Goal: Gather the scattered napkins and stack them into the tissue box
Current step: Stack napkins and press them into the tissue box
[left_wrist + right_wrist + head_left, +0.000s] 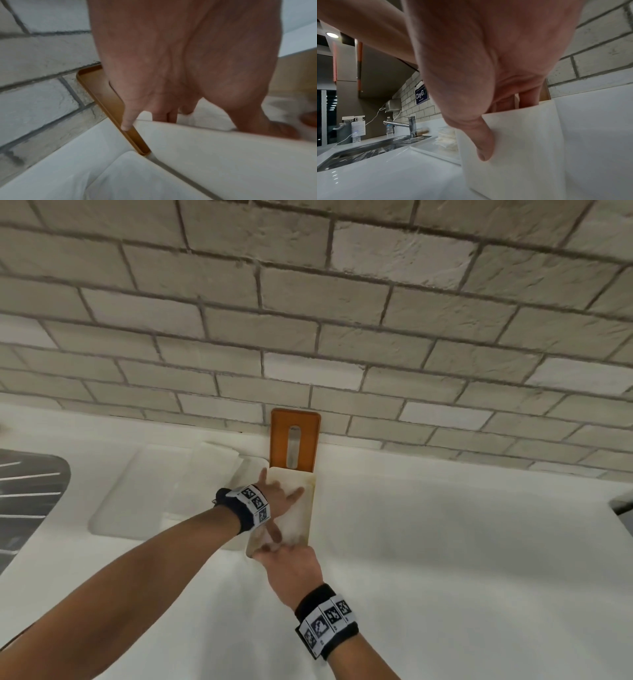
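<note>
Now the step in hand looks like seating a stack of napkins (291,520) down into the white tissue box (311,508), which stands on the white table (445,542) with its orange slotted lid (295,438) propped upright behind it against the brick wall (308,302). The left hand (274,501) lies with fingers spread and fairly straight on top of the napkins inside the box, pressing rather than gripping. The right hand (291,565) holds the near wall of the box, thumb down its outer face and fingers over the rim into the opening, as the right wrist view shows. To do this well, I judge the right hand should keep the box steady while the left presses evenly across the stack, so the edges settle flat and no corner folds against a wall. More napkins (447,136) lie piled on a shallow tray (113,508) to the left, beside the steel sink (368,147) and its tap (411,125), so gathering seems unfinished. Pressing too hard on one side could tip the light box or crumple the top sheet.
</note>
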{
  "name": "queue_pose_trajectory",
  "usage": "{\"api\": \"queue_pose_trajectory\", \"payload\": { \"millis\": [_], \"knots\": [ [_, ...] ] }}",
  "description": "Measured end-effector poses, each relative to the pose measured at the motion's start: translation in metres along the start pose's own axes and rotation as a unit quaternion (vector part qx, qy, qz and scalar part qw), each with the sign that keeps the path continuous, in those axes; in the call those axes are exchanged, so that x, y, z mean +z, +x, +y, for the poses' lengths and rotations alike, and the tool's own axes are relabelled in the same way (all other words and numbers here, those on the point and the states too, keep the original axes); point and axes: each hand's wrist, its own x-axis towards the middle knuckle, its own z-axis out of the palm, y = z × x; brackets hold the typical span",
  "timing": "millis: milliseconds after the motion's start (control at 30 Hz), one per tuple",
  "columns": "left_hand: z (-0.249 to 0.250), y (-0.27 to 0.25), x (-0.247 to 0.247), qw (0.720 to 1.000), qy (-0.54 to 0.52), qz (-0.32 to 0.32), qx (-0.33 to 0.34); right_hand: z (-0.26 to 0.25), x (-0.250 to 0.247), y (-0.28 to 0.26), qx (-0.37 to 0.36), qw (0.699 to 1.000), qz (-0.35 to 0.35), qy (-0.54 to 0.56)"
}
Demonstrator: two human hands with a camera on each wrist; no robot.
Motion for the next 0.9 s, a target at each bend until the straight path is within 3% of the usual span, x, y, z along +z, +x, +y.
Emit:
{"api": "queue_pose_trajectory", "payload": {
  "millis": [167,267,333,400,467,567,600,667,767,900],
  "knots": [
    [0.006,0.009,0.005,0.998,-0.041,0.019,-0.040,0.003,-0.001,0.008,-0.016,1.000,-0.011,-0.003],
    [0.015,0.003,0.002,0.996,-0.067,0.002,-0.062,0.004,-0.007,-0.003,-0.026,0.999,0.034,-0.017],
    [0.013,-0.005,-0.001,0.993,-0.101,0.017,-0.064,0.005,-0.006,-0.004,-0.016,0.999,0.025,-0.016],
    [0.005,-0.023,-0.002,0.982,-0.156,0.083,-0.059,0.001,-0.009,-0.005,-0.009,1.000,0.020,-0.022],
    [-0.008,-0.047,0.003,0.954,-0.202,0.212,-0.066,-0.001,-0.006,-0.008,0.015,1.000,0.001,-0.017],
    [-0.038,-0.075,0.024,0.895,-0.241,0.339,-0.161,-0.007,0.004,-0.009,0.043,0.998,0.041,0.018],
    [-0.050,-0.081,0.034,0.884,-0.257,0.337,-0.199,-0.009,0.005,-0.009,0.049,0.996,0.061,0.042],
    [-0.073,-0.085,0.056,0.876,-0.296,0.274,-0.264,-0.015,0.007,-0.008,0.068,0.990,0.113,0.044],
    [-0.092,-0.084,0.090,0.892,-0.299,0.155,-0.302,-0.027,0.004,-0.005,0.108,0.985,0.128,0.034],
    [-0.098,-0.076,0.112,0.911,-0.247,0.161,-0.287,-0.035,-0.005,-0.001,0.165,0.972,0.163,0.046]
  ]
}}
